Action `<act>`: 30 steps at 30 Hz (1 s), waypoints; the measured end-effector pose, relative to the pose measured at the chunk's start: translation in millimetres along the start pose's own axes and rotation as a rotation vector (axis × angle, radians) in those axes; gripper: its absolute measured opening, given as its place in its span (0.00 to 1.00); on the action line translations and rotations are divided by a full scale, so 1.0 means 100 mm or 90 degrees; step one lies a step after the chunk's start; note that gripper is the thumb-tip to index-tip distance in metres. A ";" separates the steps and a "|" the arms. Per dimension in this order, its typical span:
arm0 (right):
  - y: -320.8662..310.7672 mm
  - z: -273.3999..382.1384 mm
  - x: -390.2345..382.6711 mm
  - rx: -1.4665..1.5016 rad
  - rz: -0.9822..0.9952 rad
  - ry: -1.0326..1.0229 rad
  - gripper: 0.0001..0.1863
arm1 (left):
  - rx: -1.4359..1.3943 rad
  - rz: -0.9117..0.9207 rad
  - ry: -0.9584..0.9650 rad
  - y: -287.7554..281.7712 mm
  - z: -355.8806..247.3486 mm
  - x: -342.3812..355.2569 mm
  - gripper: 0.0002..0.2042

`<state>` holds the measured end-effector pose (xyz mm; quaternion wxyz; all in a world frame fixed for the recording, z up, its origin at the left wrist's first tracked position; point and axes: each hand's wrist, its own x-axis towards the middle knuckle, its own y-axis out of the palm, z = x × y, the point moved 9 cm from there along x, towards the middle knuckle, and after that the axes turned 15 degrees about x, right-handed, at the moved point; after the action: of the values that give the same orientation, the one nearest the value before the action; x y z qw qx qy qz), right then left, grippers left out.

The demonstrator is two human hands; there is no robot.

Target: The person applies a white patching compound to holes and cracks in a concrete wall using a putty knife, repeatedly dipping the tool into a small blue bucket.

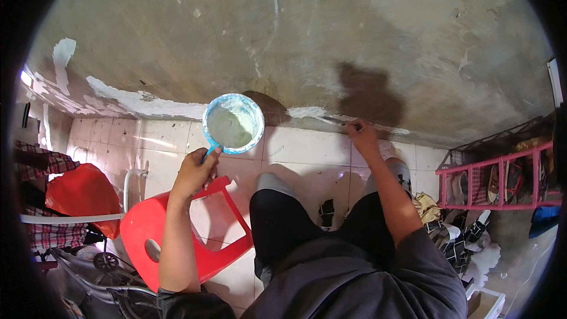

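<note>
My left hand (pixel 198 171) is closed round the handle of a blue water dipper (pixel 260 127). Pale, wet-looking putty (pixel 231 127) sits inside it and smears its rim. To the right, my right hand (pixel 363 136) pinches a slim tool (pixel 332 120), seemingly a putty knife, whose end is at the foot of the wall; its shape is partly hidden by the fingers. White putty (pixel 308 111) lies in a rough strip low on the grey wall (pixel 319 35), right by the tool's tip.
A red plastic stool (pixel 142 218) lies tipped over beside my left forearm. Farther left are a red bag (pixel 85 192) and a folded stroller-like frame (pixel 106 280). On the right stands a pink rack (pixel 502 180) with shoes. Pale tiles (pixel 295 142) cover the floor.
</note>
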<state>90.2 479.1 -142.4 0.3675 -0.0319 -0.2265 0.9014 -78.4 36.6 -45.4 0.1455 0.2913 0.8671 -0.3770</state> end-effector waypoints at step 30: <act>-0.22 0.32 0.07 0.050 -0.014 0.051 0.13 | 0.000 -0.004 0.012 -0.01 0.00 -0.01 0.21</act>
<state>92.1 485.7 -103.2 0.3874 -0.0508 -0.1764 0.9034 -78.8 35.8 -44.2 0.1361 0.2925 0.8693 -0.3744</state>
